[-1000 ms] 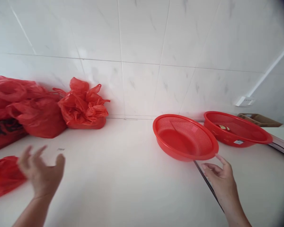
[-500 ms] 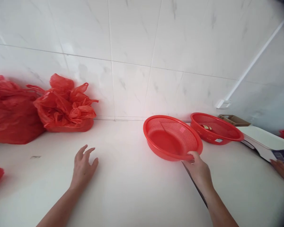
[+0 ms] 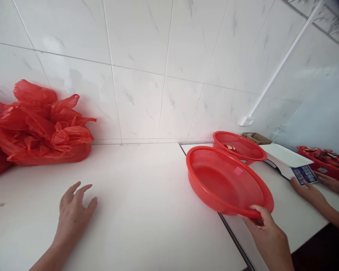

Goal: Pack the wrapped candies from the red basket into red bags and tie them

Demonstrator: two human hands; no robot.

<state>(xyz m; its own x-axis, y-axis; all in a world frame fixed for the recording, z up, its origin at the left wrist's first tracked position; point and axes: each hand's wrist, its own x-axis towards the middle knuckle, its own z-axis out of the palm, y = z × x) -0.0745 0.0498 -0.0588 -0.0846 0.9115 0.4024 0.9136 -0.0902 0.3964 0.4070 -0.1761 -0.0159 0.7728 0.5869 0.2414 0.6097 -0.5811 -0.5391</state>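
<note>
So the right hand [image 3: 267,231] has hold of the round red plastic colander [image 3: 214,184] by its near right rim, partly closed, fingers over the lip and thumb down by the outer wall. The colander's empty and sits over the dark seam in the white bench [image 3: 135,203]; can't tell if its base is actually touching down. Left hand [image 3: 73,210] is holding nothing, about half open, fingers loosely curled and thumb spread, well left of the colander. Crumpled red plastic bags [image 3: 45,128] are bunched by the marbled tile wall beyond it. Behind the colander there's a second red perforated basket [image 3: 237,145] with something pale in it, and another person's hands [image 3: 310,188] are at a white scale [image 3: 288,155] over on the right.
</note>
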